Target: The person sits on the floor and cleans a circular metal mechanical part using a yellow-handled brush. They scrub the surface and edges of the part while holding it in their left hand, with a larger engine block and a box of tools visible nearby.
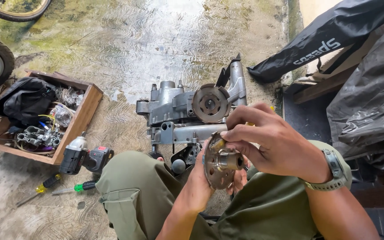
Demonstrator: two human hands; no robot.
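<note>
Round rusty metal hub disc (221, 162) sits cupped in the left hand (199, 180) (steadying it), while the right hand (272, 142) pinches its rim, near the grey engine casing (178, 109).

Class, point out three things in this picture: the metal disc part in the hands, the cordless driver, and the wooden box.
Disc part (218, 162), head view: on its central hub.
Cordless driver (82, 156), head view: on its dark body.
Wooden box (82, 116), head view: on its right wall.

You hold a rusty brown disc (218, 163) over olive trousers (143, 195); nearby lie a grey engine (174, 106), a green-handled screwdriver (74, 188) and a brown crate (83, 116).
</note>
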